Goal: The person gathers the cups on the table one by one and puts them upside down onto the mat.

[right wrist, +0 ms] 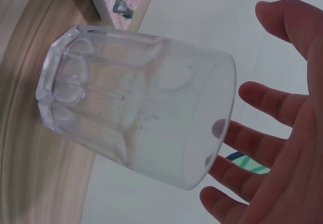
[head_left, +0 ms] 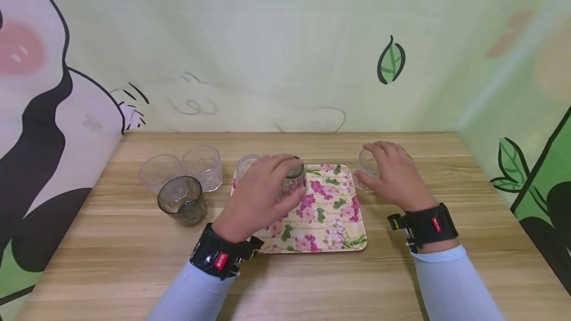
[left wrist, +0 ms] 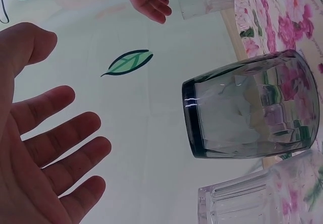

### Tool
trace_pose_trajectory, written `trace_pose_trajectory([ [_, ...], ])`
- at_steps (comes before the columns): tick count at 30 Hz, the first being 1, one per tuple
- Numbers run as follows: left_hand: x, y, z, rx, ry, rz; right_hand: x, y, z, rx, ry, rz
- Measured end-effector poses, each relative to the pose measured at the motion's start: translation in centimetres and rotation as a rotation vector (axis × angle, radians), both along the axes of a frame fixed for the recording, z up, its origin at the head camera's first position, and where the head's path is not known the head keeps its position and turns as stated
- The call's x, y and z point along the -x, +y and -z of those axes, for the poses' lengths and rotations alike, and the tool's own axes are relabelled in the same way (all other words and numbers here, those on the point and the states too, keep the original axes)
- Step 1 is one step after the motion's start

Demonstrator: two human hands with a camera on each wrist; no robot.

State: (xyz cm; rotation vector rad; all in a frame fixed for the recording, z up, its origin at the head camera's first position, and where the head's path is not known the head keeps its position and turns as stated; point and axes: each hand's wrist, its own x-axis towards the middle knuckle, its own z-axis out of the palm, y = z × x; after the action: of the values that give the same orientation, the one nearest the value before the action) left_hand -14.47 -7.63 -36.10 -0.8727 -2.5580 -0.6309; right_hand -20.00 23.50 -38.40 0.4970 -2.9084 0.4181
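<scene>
By grey glass (left wrist: 237, 108) and clear glass (right wrist: 133, 103), only wrist views show hands (head_left: 264, 197) (head_left: 396, 178) spread wide.

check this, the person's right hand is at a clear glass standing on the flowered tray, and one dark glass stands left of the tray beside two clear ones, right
Not quite: the clear glass at the right hand is not on the flowered tray. The head view shows it on the wooden table, to the tray's right. The rest holds.

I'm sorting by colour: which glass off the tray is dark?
The smoky front glass, left of the tray; the pair behind it and the rightmost glass are clear.
</scene>
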Motion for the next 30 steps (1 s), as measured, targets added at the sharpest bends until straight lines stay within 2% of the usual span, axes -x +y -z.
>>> trace_pose_trajectory([
  [30, 0.2, -0.3, 0.2, -0.005, -0.008, 0.006, 1.5, 0.1, 0.9, -0.023, -0.067, 0.004],
])
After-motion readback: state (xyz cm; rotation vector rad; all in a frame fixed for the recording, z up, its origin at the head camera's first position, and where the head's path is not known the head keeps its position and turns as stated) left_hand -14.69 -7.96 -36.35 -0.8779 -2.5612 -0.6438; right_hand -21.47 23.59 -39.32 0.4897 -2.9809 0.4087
